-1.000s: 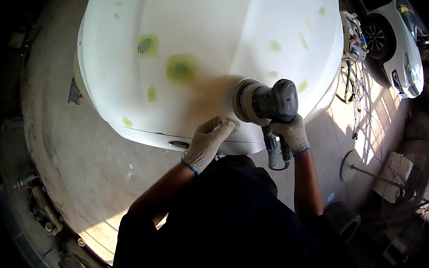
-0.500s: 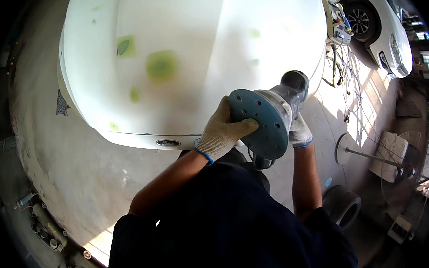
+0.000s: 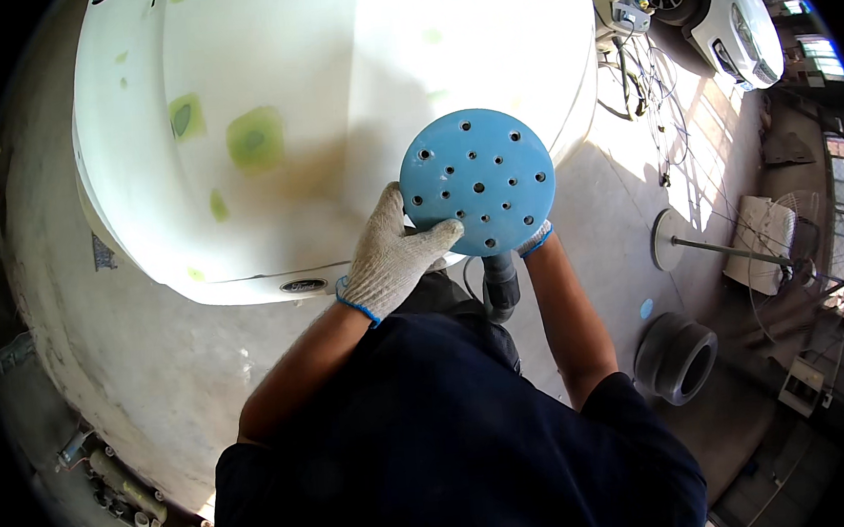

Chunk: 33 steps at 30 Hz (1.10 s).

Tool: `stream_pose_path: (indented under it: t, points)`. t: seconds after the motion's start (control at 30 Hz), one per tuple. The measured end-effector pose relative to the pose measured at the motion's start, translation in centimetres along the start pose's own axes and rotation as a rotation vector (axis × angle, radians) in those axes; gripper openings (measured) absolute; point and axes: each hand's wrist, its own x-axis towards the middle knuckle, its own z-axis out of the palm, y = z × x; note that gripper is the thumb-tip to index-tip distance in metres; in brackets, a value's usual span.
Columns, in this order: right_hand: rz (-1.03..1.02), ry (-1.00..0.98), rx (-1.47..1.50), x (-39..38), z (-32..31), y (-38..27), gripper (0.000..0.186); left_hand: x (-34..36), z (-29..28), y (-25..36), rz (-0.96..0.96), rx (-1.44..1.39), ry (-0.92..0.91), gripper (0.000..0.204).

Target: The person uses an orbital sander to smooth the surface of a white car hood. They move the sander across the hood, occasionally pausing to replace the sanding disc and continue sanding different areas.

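An orbital sander (image 3: 493, 161) is held up in front of my chest, its round blue pad with many holes turned to face me. My gloved left hand (image 3: 387, 251) grips the pad's left edge, thumb on the blue face and fingers behind it. Behind the pad, my right hand (image 3: 537, 239) supports the sander's body; only a bit of the glove and its blue cuff shows. A black tube (image 3: 501, 287) hangs below the pad. Beyond lies a white car hood (image 3: 310, 66) with several yellow-green patches, among them a large one (image 3: 255, 140).
A tire (image 3: 676, 358) lies on the floor at the right, near a round-based stand (image 3: 668, 239) and a white block (image 3: 761, 240). Cables (image 3: 660, 100) trail below an equipment cart (image 3: 619, 0). Another white car (image 3: 718, 18) stands far right.
The sander has turned so its blue pad now faces me fully, hiding its body and most of my right hand. The view has shifted, moving the hood left and up.
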Motion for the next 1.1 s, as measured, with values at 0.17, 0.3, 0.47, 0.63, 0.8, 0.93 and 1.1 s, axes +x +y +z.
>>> stream_pose_path:
  t: [0.17, 0.3, 0.47, 0.63, 0.8, 0.93, 1.1]
  points:
    - [0.224, 0.120, -0.385, 0.3, 0.9, -0.6, 0.057, 2.4, -2.2, -0.4, 0.011, 0.184, 0.130, 0.054]
    - [0.214, 0.118, -0.420, 0.3, -0.6, 0.8, 0.059, 3.7, -3.8, -1.4, 0.003, 0.195, 0.181, 0.076]
    - [0.323, 0.322, -0.240, 1.4, 4.0, -2.2, 0.051, 3.4, -4.3, -3.5, -0.107, -0.020, 0.212, 0.076]
    - [0.433, 0.441, -0.383, 2.2, 8.9, -6.4, 0.045, 4.9, -5.7, -8.5, -0.188, -0.042, 0.268, 0.070]
    - [0.322, 0.288, -0.844, 2.6, 14.3, -6.7, 0.057, 6.1, -7.0, -14.4, 0.567, 0.675, -0.087, 0.083]
    - [0.333, 0.049, -0.830, 2.5, 15.2, -7.3, 0.063, 4.6, -8.4, -15.7, 0.608, 0.577, -0.208, 0.080]
    - [0.231, 0.017, -0.876, 2.6, 14.7, -5.1, 0.075, 3.5, -8.6, -16.6, 0.511, 0.679, -0.176, 0.064]
